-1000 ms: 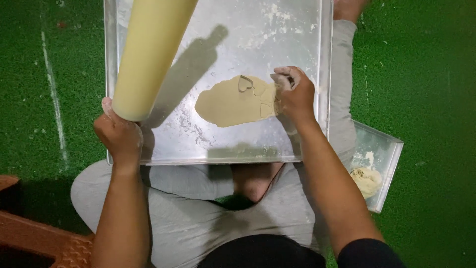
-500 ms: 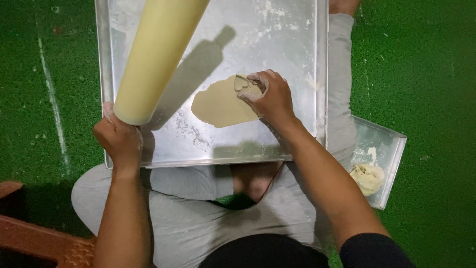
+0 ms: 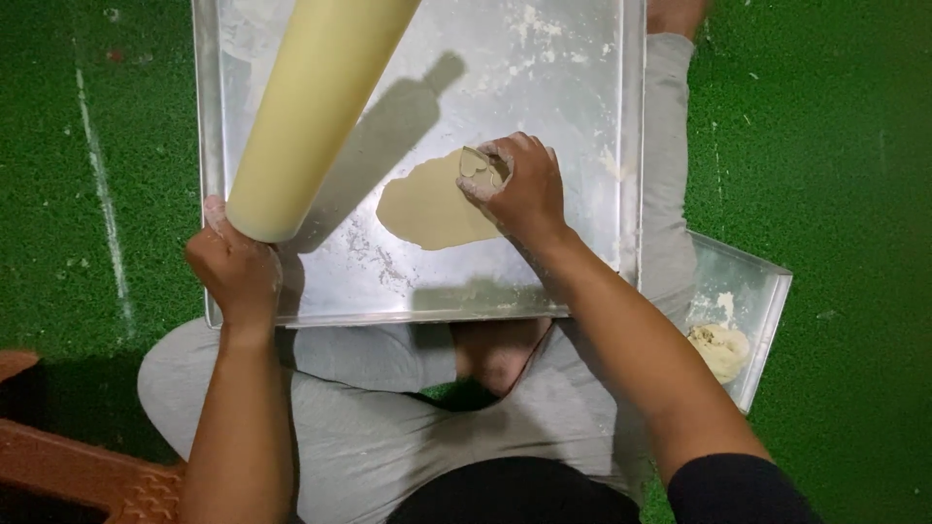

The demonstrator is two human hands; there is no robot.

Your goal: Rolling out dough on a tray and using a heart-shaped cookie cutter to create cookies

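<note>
A flat oval of dough point(image 3: 427, 206) lay on a floured metal tray point(image 3: 582, 87) resting across the seated person's legs. The right hand point(image 3: 519, 189) was curled around a small metal cutter point(image 3: 479, 165) pressed onto the dough's right end. The left hand point(image 3: 236, 267) gripped the near handle of a pale yellow rolling pin point(image 3: 311, 107) raised above the tray. A smaller tray point(image 3: 767, 291) holding a dough lump point(image 3: 720, 349) sat on the green floor at right.

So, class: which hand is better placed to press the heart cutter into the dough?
Right. The right hand already rests on the heart cutter over the dough; the left hand holds the rolling pin aloft.
</note>
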